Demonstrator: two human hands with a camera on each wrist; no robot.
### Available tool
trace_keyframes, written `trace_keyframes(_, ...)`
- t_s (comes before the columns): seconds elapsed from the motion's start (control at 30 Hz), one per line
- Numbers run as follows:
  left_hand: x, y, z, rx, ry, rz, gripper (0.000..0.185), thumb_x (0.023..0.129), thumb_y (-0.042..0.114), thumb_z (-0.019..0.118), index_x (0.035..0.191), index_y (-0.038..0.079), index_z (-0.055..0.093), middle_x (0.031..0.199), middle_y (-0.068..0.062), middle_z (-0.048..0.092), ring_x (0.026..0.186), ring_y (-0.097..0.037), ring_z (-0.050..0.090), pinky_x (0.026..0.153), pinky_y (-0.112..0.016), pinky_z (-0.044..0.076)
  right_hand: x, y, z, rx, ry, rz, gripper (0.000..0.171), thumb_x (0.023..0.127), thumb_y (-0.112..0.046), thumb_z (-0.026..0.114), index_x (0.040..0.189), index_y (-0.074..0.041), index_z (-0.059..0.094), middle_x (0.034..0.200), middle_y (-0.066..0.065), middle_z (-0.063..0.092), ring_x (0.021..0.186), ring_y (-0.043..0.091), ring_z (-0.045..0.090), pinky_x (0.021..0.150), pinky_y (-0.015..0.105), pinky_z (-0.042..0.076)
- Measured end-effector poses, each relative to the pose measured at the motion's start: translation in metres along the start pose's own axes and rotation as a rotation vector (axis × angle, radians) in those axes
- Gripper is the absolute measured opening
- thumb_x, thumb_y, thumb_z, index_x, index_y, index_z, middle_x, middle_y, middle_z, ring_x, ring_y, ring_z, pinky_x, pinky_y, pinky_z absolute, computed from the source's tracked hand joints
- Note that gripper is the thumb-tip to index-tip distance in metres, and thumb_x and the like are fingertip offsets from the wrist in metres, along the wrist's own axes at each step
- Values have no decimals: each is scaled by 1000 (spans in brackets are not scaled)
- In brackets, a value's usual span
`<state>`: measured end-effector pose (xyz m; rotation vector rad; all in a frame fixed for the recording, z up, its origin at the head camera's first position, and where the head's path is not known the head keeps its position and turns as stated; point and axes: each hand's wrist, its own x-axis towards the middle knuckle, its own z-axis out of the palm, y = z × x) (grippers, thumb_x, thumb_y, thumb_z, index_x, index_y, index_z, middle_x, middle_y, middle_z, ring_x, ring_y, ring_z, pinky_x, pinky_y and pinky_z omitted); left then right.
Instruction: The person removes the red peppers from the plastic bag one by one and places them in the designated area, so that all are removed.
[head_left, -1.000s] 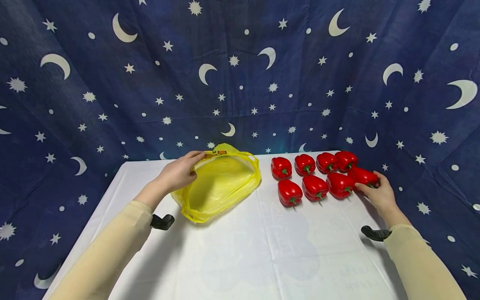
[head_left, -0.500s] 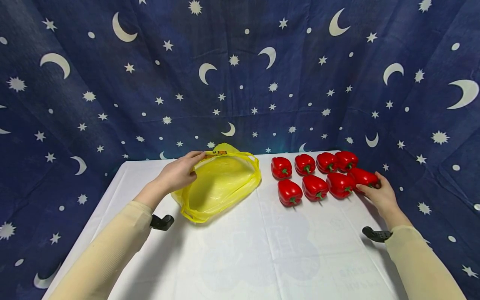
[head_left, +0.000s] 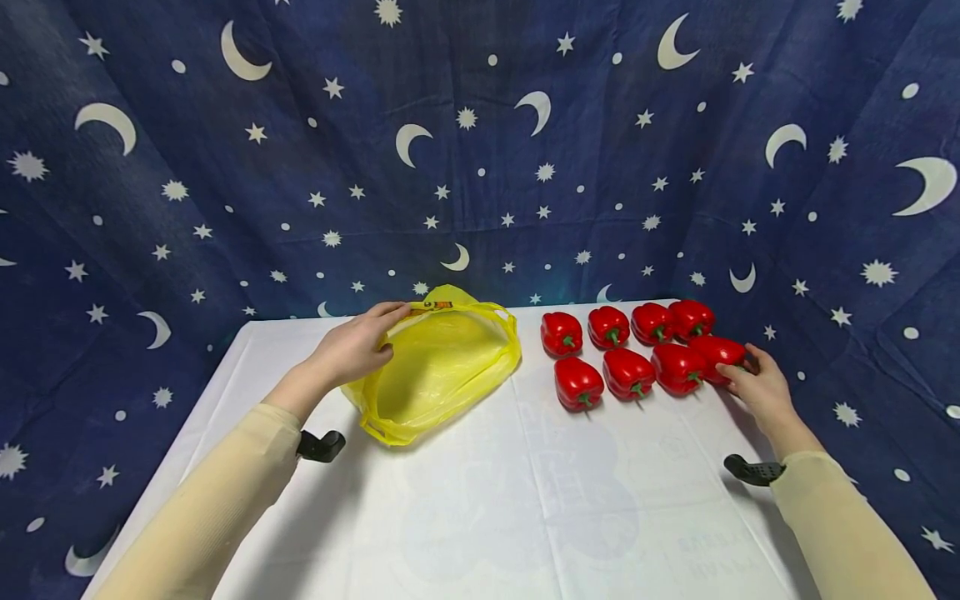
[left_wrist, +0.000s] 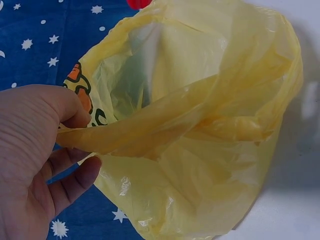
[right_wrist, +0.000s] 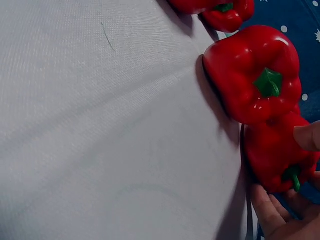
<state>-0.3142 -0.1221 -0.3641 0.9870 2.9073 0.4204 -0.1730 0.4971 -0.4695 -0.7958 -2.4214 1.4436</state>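
My left hand [head_left: 358,343] pinches the rim of a yellow plastic bag [head_left: 442,367], which lies with its mouth spread open. In the left wrist view, the bag's folded edge [left_wrist: 150,132] passes between thumb and fingers, beside an orange and black print. At the right end of the front row, my right hand [head_left: 767,396] holds a red bell pepper [head_left: 714,354]. Its thumb lies over the pepper and the fingers are round the far side, as the right wrist view shows for that pepper [right_wrist: 275,145]. Touching it on the left is another bell pepper [right_wrist: 257,75].
Several more red bell peppers with green stems stand in two rows, such as the back-left one [head_left: 561,333] and the front-left one [head_left: 577,385]. All are on a white-covered table [head_left: 480,517]. A blue curtain [head_left: 480,150] with moons and stars hangs behind and at both sides.
The right-hand end pepper has shifted slightly left and tilted a little in the right hand's fingers. The left hand and the bag keep their place.
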Motion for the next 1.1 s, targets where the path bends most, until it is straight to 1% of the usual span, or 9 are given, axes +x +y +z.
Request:
trace_keyframes(0.2,-1,0,0,1,2,5,73,94,11,61,161,19,35,163,-6,34,124,-29,56,73,-38,50,0,2,7,33,51,-6,85,101,-29,62,162,2,11,159,34,23,137,48,38,72,13,52)
trace_keyframes(0.33,-1,-1,1,-1,5,5,72,94,11,61,161,19,35,163,-5,33,124,-29,55,74,-39,50,1,3,10,57,85,-11,84,100,-27,63,161,2,14,157,32,27,132,46,41,70,11,50)
trace_keyframes(0.47,-2,-1,1,6,5,9,72,95,12,60,162,20,35,164,-5,32,125,-30,55,71,-38,49,1,4,10,71,86,-8,85,100,-27,64,161,2,13,156,32,27,128,43,44,70,11,50)
trace_keyframes(0.7,-6,-2,1,26,9,24,71,97,17,60,162,26,34,165,-7,28,112,-29,62,64,-36,49,-2,4,9,88,86,24,88,99,-25,66,162,1,11,160,31,25,122,37,50,70,11,51)
trace_keyframes(0.8,-9,-3,-1,51,30,23,70,97,23,62,161,29,35,165,-6,28,121,-32,59,70,-42,53,-5,3,8,45,80,5,87,100,-30,62,162,2,10,160,31,25,130,42,46,87,23,53)
trace_keyframes(0.83,-10,-4,-1,62,42,21,70,97,27,63,161,30,35,166,-6,27,125,-33,56,73,-45,54,-6,2,7,16,80,-12,86,101,-32,60,162,3,10,160,32,25,134,46,43,95,30,52)
trace_keyframes(0.9,-13,-4,-3,80,72,12,72,97,35,65,162,31,34,166,-5,26,133,-35,49,79,-51,55,-9,1,6,-49,84,-60,85,102,-37,56,161,5,11,159,34,25,140,50,36,107,46,43)
trace_keyframes(1.0,-19,-8,-6,89,128,-12,76,98,48,62,164,32,28,167,-5,24,139,-38,42,85,-57,53,-16,-4,4,-171,115,-138,83,103,-41,52,159,8,14,156,38,27,141,54,31,111,64,30)
trace_keyframes(1.1,-27,-16,-7,84,188,-41,76,100,57,54,165,31,23,168,-5,22,141,-41,38,89,-60,50,-25,-10,3,-273,152,-216,80,103,-40,51,159,7,18,154,39,27,140,56,28,111,67,25)
